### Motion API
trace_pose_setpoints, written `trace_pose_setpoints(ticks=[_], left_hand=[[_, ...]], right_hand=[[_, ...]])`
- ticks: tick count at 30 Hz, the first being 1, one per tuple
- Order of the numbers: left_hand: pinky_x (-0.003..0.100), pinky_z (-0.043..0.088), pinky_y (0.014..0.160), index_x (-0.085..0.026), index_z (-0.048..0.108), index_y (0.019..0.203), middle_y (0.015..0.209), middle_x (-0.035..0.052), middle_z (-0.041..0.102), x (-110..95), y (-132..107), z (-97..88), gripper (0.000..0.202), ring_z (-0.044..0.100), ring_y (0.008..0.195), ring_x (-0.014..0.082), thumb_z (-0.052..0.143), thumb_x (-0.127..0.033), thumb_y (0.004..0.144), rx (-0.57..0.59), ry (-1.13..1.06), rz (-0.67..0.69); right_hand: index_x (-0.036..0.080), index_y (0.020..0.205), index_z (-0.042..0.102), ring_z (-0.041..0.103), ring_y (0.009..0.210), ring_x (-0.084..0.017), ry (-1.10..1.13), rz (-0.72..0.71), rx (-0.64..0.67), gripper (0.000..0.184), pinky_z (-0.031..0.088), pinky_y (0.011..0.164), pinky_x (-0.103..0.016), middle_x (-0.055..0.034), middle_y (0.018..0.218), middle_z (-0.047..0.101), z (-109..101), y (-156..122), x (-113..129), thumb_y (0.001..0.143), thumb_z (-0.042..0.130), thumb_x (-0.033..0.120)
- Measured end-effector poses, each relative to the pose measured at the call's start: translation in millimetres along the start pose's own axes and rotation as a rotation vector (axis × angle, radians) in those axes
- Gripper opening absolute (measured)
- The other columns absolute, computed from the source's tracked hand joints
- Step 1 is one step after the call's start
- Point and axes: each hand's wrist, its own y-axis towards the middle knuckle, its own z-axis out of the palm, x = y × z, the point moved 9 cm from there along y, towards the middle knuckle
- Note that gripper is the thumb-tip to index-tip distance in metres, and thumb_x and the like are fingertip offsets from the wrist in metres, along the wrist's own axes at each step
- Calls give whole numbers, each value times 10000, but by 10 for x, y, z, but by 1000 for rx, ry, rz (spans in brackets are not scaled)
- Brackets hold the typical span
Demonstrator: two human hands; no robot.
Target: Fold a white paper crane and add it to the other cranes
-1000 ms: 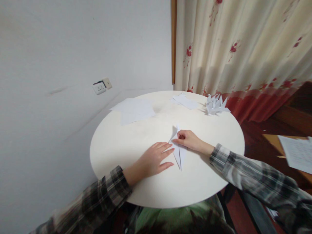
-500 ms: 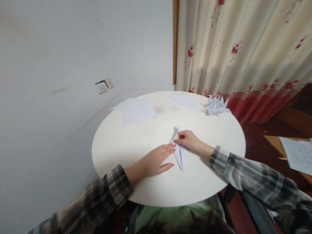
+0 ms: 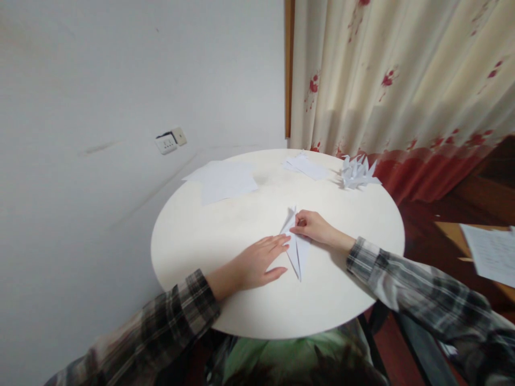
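Note:
A long, narrow folded white paper lies in the middle of the round cream table, its sharp tip pointing toward me. My left hand lies flat with fingers stretched out, its fingertips pressing the paper's left edge. My right hand is curled in a pinch on the upper part of the paper, near a raised flap.
Loose white sheets lie at the table's far left, more paper at the far middle, and folded paper figures at the far right edge. A wall with a socket is left; a flowered curtain hangs behind.
My right hand has slid a little up along the paper's fold. My left hand stays flat in the same place.

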Motion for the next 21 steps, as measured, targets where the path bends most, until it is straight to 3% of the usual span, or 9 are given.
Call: trace_pose_setpoints(ticks=[7, 12, 16, 19, 21], left_hand=[[425, 335, 1013, -114, 478, 1200, 1310, 150, 463, -45, -5, -77, 416, 403, 1222, 257, 483, -347, 855, -45, 80, 26], [437, 370, 965, -144, 489, 1194, 1309, 134, 461, -38, -27, -81, 413, 436, 1167, 271, 483, -383, 857, -63, 124, 12], [420, 369, 978, -126, 482, 1194, 1297, 132, 472, -53, -19, -65, 415, 427, 1180, 262, 477, -371, 859, -59, 127, 24], [419, 368, 986, -113, 481, 1192, 1297, 134, 475, -85, 1, -62, 417, 427, 1186, 261, 481, -359, 855, -53, 135, 46], [425, 373, 984, -112, 482, 1192, 1295, 135, 480, -101, 15, -69, 419, 433, 1184, 262, 481, -359, 854, -54, 138, 52]], right_hand=[[149, 608, 516, 470, 539, -96, -85, 6, 11, 151, 339, 535, -224, 4, 593, 536, -26, -10, 66, 709, 612, 208], [154, 615, 523, 449, 521, -86, 13, 18, 2, 158, 317, 505, -216, 21, 579, 520, 5, -3, -7, 698, 615, 253], [165, 561, 492, 366, 423, -69, 153, 109, 48, 322, 260, 442, -225, 50, 455, 433, 91, -10, -18, 729, 587, 423], [169, 495, 459, 323, 393, -66, 134, 194, -14, 456, 226, 428, -239, 48, 403, 387, 66, -6, -23, 729, 540, 552], [169, 471, 449, 308, 390, -65, 77, 220, -52, 465, 202, 427, -245, 48, 389, 369, 43, 11, -31, 720, 545, 550]])
